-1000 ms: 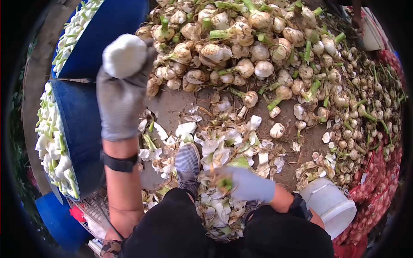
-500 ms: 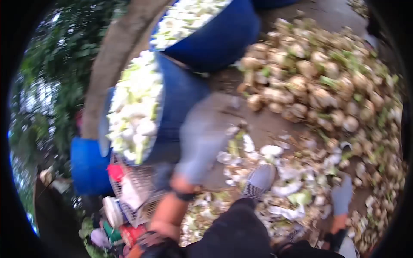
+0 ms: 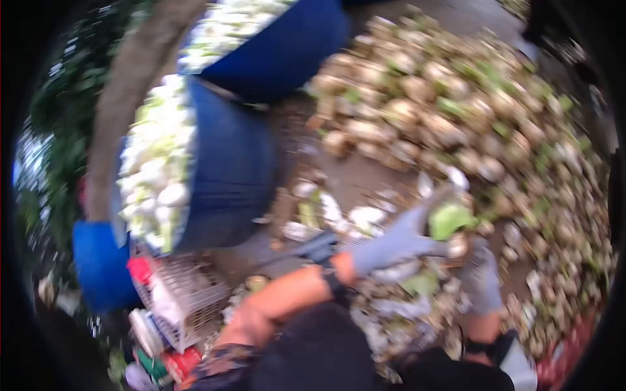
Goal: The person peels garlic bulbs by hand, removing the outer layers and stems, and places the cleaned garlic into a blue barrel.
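Note:
My left hand (image 3: 401,242), in a grey glove, reaches across from the lower left. Its fingers and thumb curl around a brownish bulb with a green top, which looks like an onion (image 3: 458,247). Just below and to the right is my right hand (image 3: 481,277), also gloved in grey. It is close to that onion; blur hides its fingers and whether they touch it. Ahead of both hands rises a large heap of brown-skinned onions (image 3: 417,111) with green stems. White and green peelings (image 3: 404,306) cover the ground under my hands.
Two big blue tubs, a nearer tub (image 3: 228,163) and a farther tub (image 3: 287,52), hold white trimmed pieces. A smaller blue container (image 3: 101,267) and a pale plastic crate (image 3: 195,296) stand at left. A dark blurred object (image 3: 316,247) lies beside my left forearm.
My left hand has moved right, from beside the nearer tub to the onion near my right hand. The view has turned, so the tubs and heap sit farther left.

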{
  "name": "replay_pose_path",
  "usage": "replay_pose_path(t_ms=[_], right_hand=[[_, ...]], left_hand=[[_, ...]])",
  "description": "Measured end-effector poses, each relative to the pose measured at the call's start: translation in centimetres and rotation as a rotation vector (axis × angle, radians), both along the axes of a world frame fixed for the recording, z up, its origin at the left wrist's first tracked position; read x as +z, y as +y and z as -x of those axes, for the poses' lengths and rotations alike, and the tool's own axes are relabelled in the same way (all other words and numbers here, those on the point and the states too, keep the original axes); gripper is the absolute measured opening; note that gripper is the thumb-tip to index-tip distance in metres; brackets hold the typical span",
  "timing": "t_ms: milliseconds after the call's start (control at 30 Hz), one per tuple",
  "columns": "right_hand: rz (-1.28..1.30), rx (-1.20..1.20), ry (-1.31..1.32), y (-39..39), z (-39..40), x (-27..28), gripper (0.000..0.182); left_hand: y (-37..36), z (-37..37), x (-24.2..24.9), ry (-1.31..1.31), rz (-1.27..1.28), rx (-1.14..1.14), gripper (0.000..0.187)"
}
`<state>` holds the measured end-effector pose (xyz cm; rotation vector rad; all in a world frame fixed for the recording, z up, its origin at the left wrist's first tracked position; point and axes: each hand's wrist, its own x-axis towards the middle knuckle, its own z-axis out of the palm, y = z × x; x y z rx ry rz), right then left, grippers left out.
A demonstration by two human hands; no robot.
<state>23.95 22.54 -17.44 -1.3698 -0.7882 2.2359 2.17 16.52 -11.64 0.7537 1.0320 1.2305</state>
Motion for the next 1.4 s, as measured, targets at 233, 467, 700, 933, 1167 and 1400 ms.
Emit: replay_pose_path(t_ms=[233, 467, 700, 933, 1167, 1400], right_hand=[[-0.12, 0.284, -0.115, 0.2, 2.6, 5.0, 0.022], [-0.025, 0.074, 0.099, -1.3, 2.9, 4.9, 0.023], [-0.722, 0.4, -0.303, -0.7, 2.7, 3.1, 0.022], [-0.983, 0.284, -0.408, -1.5, 4.4, 3.7, 0.028], [-0.706, 0.406, -0.406, -1.0, 3.2, 2.3, 0.026], [-0.339, 0.24, -0.125, -3.2, 3.2, 2.9, 0.015]], left_hand=[[-0.9, -1.2, -0.7, 0.268, -0.074, -0.019, 0.106], [-1.1, -1.1, -1.2, 0.114, 0.105, 0.14, 0.103], [-2.9, -0.6, -2.9, -0.385, 0.188, 0.115, 0.086], [-1.3, -0.7, -1.1, -0.373, 0.367, 0.174, 0.076], [-2.0, 0.5, -0.1, 0.138, 0.292, -0.093, 0.058], [-1.3, -0.2, -2.2, 0.326, 0.084, 0.071, 0.061]])
